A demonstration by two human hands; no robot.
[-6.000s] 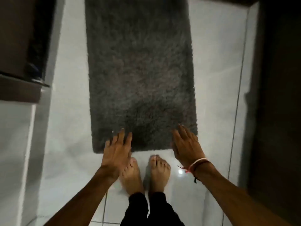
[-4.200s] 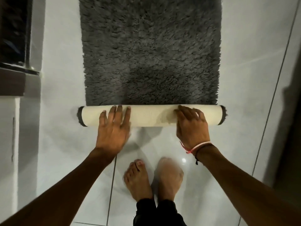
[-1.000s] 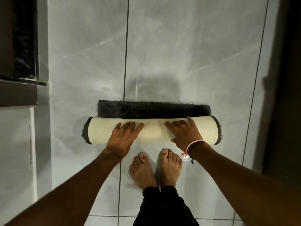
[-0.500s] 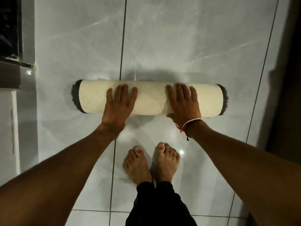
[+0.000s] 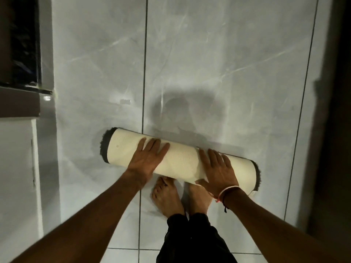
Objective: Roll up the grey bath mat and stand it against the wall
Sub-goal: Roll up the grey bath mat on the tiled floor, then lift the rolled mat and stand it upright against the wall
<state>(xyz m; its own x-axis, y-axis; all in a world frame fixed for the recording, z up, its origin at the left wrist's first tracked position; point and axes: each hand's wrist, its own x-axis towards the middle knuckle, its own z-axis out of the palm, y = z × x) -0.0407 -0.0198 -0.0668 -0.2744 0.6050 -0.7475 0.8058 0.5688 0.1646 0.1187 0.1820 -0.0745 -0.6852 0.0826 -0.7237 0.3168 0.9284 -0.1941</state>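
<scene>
Bath mat (image 5: 182, 160) fully rolled, lying skewed on the floor (image 5: 228, 73) by our feet; left hand (image 5: 147, 159) and right hand (image 5: 217, 170) flat, fingers spread, pinning it against unrolling.

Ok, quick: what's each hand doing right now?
Left hand: open, flat on the rolled mat.
Right hand: open, fingers spread, pressing the roll.

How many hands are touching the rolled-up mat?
2. The left hand lies flat on the mat near its left end, and the right hand lies flat nearer its right end.
</scene>
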